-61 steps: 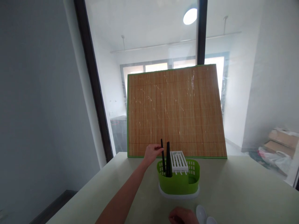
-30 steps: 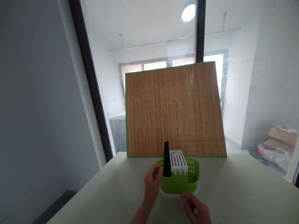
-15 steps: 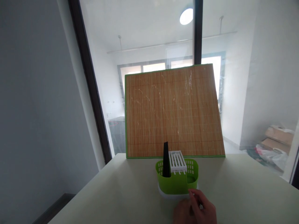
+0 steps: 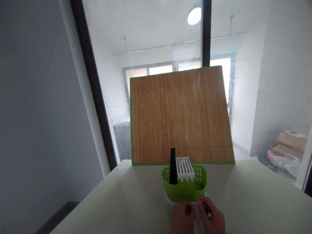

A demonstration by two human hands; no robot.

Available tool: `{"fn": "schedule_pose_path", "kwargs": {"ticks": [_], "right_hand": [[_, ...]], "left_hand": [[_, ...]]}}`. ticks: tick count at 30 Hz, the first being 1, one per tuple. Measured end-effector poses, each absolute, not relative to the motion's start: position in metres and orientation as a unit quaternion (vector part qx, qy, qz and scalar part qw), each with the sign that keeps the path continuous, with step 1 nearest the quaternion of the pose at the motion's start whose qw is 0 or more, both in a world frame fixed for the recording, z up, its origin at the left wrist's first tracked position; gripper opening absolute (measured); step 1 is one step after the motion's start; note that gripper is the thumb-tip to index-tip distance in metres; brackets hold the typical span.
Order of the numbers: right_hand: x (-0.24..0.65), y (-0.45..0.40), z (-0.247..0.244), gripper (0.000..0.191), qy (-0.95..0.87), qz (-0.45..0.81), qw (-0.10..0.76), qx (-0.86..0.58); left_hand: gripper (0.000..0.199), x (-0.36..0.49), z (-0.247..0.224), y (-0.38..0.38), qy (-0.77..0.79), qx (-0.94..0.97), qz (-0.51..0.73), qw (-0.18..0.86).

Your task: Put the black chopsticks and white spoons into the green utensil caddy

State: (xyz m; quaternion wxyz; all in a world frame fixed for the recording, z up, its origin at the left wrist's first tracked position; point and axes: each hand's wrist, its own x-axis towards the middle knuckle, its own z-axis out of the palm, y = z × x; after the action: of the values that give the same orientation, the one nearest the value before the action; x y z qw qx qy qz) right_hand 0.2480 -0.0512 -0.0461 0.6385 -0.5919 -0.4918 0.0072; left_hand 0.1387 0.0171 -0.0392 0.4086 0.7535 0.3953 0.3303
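My left hand (image 4: 182, 216) is closed, its fingers curled, just in front of a green plastic basket (image 4: 179, 193). Close on its right, my right hand (image 4: 211, 215) has thumb and fingers pinched together by the basket's lower right front. A pale, narrow strip (image 4: 196, 222) shows between the hands; what it is and which hand grips it, I cannot make out. The basket has grid-cut sides and a white base (image 4: 168, 199). A white slotted rack (image 4: 185, 167) with small hooks lies across its top. A long black object (image 4: 173, 165) stands upright in its left part.
The basket stands on a pale table (image 4: 136, 198). Behind it, a brown bamboo-patterned board (image 4: 180, 117) with green edging leans at the table's far edge. Beyond are glass panels with dark frames (image 4: 206, 32). Cardboard boxes (image 4: 291, 143) and plastic bags lie on the floor at right.
My left hand has moved left and up, away from beneath my right hand, and the pale strip now shows between them. My right hand has barely moved. The basket stays put.
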Motion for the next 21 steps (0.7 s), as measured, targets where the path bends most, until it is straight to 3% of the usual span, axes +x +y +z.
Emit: {"fn": "schedule_pose_path", "kwargs": {"ticks": [7,11,13,15,21], "right_hand": [[0.238,-0.045,-0.05,0.027,-0.573,0.085,0.585,-0.569],[0.225,-0.039,-0.058,0.032,-0.653,0.184,0.479,-0.558],[0.222,-0.038,-0.063,0.021,-0.664,0.181,0.445,-0.573],[0.221,-0.036,-0.067,0.007,-0.669,0.158,0.427,-0.588],[0.223,-0.032,-0.071,0.009,-0.674,0.144,0.395,-0.608]], "left_hand": [[0.023,0.079,0.02,0.014,0.386,0.74,0.466,0.294],[0.014,0.07,0.016,0.006,0.343,0.759,0.499,0.241],[0.01,0.07,0.009,0.004,0.314,0.781,0.501,0.201],[0.009,0.072,0.002,0.003,0.29,0.802,0.496,0.161],[0.011,0.07,0.0,0.003,0.281,0.822,0.482,0.112]]}}
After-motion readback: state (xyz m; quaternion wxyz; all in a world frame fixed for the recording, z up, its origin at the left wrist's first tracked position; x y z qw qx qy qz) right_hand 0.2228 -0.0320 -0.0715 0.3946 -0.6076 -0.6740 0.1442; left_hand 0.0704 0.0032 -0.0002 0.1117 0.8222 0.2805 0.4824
